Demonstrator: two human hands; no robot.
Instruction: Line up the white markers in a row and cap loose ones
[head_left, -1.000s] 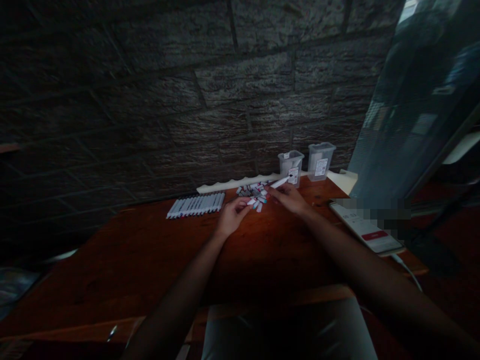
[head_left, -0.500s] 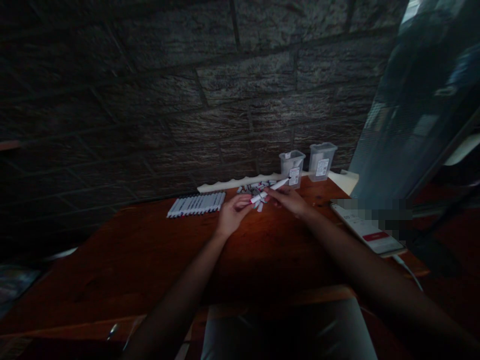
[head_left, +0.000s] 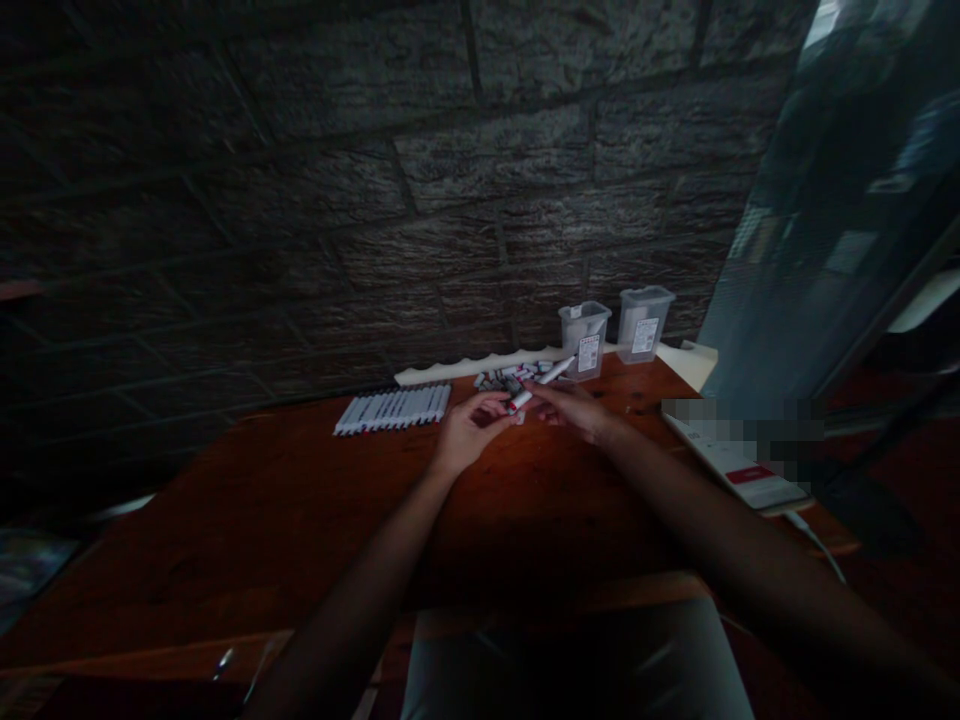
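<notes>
My right hand (head_left: 570,408) grips a white marker (head_left: 556,372) that slants up and away to the right. Its near end has a red band and lies between the thumb and fingers of my left hand (head_left: 471,428), which are closed about that end. Just behind my hands is a loose pile of short, light-coloured caps or pieces (head_left: 491,378), partly covered by the fingers. To the left, a neat row of white markers (head_left: 391,408) lies side by side on the wooden table (head_left: 315,520).
Two clear plastic containers (head_left: 646,325) with labels stand at the back right. A pale wavy-edged strip (head_left: 472,366) lies along the stone wall (head_left: 360,200). On the right are a flat white device or box (head_left: 739,462) and a white cable (head_left: 821,545).
The marker has turned and shifted slightly in my fingers, and its red-banded end now shows nearer my left thumb. The row of markers and the containers have stayed in place.
</notes>
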